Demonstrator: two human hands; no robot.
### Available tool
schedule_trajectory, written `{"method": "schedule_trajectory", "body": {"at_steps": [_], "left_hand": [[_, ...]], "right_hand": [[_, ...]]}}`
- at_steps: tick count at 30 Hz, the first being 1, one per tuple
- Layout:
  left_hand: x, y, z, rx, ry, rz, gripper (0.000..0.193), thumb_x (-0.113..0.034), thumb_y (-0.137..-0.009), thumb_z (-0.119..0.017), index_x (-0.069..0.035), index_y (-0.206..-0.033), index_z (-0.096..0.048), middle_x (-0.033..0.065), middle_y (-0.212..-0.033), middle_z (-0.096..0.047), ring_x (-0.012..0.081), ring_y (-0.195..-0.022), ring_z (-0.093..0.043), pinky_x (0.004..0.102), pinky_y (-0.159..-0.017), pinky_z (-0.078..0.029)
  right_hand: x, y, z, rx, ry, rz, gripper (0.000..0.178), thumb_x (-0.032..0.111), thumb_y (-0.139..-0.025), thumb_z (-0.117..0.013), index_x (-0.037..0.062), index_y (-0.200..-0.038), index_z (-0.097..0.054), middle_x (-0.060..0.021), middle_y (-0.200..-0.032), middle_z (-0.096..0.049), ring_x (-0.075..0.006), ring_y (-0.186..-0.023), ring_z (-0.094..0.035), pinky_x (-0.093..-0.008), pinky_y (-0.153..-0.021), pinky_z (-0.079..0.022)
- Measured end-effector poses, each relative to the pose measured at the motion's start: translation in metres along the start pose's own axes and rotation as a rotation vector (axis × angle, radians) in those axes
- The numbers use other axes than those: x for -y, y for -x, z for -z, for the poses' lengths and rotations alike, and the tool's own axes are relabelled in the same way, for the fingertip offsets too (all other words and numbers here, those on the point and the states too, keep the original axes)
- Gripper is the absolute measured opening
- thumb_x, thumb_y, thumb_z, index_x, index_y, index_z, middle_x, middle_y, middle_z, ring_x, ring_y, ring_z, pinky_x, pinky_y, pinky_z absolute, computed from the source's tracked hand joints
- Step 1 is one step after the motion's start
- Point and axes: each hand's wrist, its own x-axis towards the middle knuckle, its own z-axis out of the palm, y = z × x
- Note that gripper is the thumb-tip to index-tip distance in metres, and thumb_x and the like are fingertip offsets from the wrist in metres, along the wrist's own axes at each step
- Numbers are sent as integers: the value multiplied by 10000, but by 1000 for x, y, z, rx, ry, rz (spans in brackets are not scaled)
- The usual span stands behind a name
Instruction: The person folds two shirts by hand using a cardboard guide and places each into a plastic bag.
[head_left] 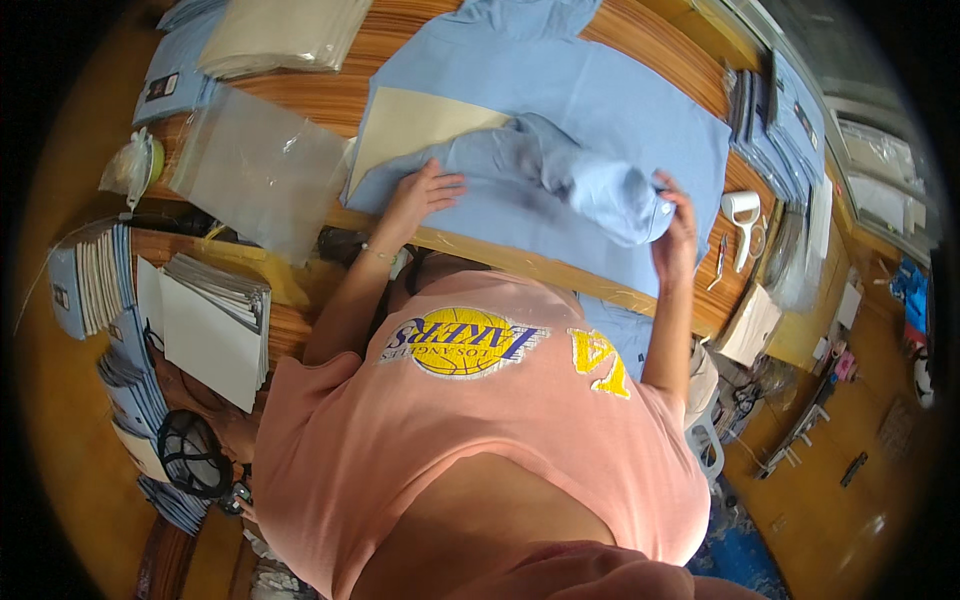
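One light blue shirt [630, 110] lay spread on the wood-grain bench [655, 40], a cream board [415, 125] on its left part. A rumpled sleeve [560, 165] ran across the cloth, partly over the board. Left hand [425, 198] rested on the cloth below the board, grip loose, fingers slightly apart. Right hand [676, 222] held the sleeve's end, grip clamped on the cuff [640, 215]. Left of the shirt: clear plastic bag [255, 165]. To the right: white-handled tool [742, 215], small snips [718, 262], folded blue shirts [790, 115] stacked near the bench's end.
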Motion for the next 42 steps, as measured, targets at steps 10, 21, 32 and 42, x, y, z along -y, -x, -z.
{"method": "schedule_trajectory", "body": {"at_steps": [10, 21, 32, 42], "left_hand": [[17, 6, 41, -157, 200, -49, 554, -247, -905, -508, 87, -1250, -232, 297, -1293, -294, 415, -1195, -377, 508, -1032, -338], [-90, 56, 1, -433, -1380, -250, 407, -345, -897, -511, 25, -1036, -608, 166, -925, -657, 277, -939, -624, 330, -807, -470], [-122, -234, -120, -806, -1587, -867, 566, -458, -787, -626, -51, -1176, -566, 186, -1140, -584, 296, -1099, -532, 577, -952, -271], [-109, -10, -57, -150, -1157, -918, 312, -189, -762, -703, 48, -957, -647, 132, -1118, -573, 247, -1017, -545, 315, -874, -413]], "right_hand": [[-42, 43, 43, -316, 247, -279, 383, -84, -746, -556, 43, -1107, -566, -3, -829, -525, -89, -709, -546, -209, -529, -478], [-59, 10, 122, -257, 905, 129, 448, 48, -743, -644, 63, -1176, -528, -108, -990, -577, -176, -790, -567, -295, -704, -479], [-14, -218, 172, -316, 2109, 175, 296, 44, -756, -529, 150, -1002, -653, -70, -1015, -642, -247, -976, -593, -564, -885, -334], [40, 24, 217, -413, 1203, 225, 215, 52, -679, -712, 81, -892, -698, -60, -758, -563, -170, -656, -488, -282, -605, -394]]}}
